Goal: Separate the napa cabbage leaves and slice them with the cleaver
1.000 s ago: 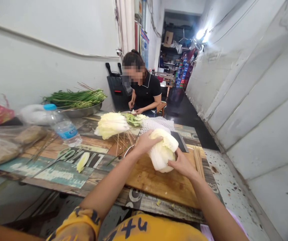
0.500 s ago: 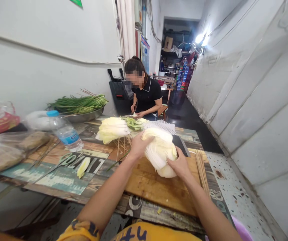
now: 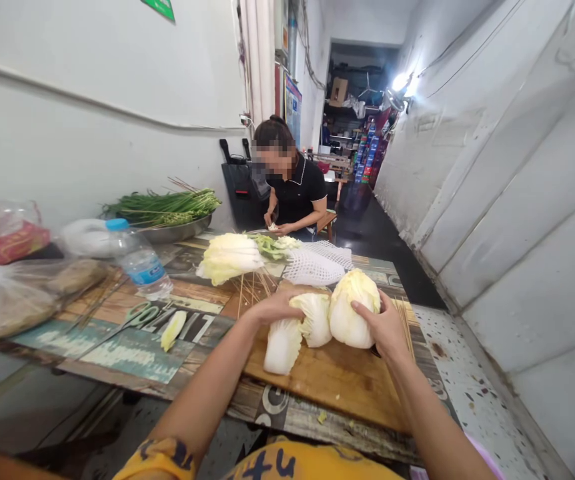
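Cabbage (image 3: 351,308) sits clasped in right hand (image 3: 385,327); left hand (image 3: 272,308) grips splayed outer leaves (image 3: 283,343) mid-peel, which likely need a firm outward tug.

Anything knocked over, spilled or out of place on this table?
Minor only: a water bottle lies on its side, and a stray cabbage leaf sits off the cutting board, beside the scissors. No spill visible.

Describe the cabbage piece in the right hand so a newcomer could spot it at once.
Start at the wooden cutting board at the table's near edge. Two pale cabbage pieces sit on it. Pick the rounder, yellow-topped piece in the right hand; the neighbouring piece under the left hand is longer and whiter.
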Motion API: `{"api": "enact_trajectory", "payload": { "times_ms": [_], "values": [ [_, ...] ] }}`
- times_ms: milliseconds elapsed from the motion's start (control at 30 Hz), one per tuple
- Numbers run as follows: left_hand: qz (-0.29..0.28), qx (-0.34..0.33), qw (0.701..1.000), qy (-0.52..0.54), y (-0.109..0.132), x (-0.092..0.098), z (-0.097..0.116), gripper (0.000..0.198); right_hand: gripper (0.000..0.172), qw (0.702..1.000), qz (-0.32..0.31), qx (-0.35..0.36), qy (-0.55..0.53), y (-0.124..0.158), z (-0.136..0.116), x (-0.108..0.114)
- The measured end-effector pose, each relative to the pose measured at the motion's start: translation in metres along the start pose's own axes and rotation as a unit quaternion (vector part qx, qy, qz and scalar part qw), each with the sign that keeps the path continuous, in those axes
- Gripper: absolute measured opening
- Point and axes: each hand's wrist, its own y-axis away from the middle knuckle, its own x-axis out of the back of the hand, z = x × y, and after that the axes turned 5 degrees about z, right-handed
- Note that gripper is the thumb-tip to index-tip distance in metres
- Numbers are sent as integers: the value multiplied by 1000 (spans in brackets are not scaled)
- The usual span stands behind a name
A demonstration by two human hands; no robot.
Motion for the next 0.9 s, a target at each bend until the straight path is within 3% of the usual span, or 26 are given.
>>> {"api": "enact_trajectory", "payload": {
  "times_ms": [67,167,267,333,433,500,600,700,900],
  "values": [
    [37,-67,989,-126,-4,-10,-2,47,73,1000,11,-13,-25,-2,2,4],
    [131,-78,949,-277,2,-15,3,65,68,997,16,-35,-66,-1,2,10],
    [159,-109,930,-314,14,-21,15,74,63,993,5,-54,-108,4,-6,15],
    [133,-131,948,-257,18,-32,23,75,61,990,-1,-62,-128,10,-17,16],
    [110,-100,986,-72,17,-54,33,80,61,982,-44,-77,-167,19,-34,14],
    [88,-82,992,38,14,-66,38,82,61,973,-87,-89,-196,25,-43,10],
    [50,-75,980,180,8,-74,41,79,59,969,-123,-90,-197,28,-47,3],
    [38,-6,951,307,3,-75,34,76,60,974,-140,-76,-162,26,-42,-4],
    [77,119,897,418,-3,-76,12,62,55,988,-117,-51,-83,19,-22,-17]
  ]
}}
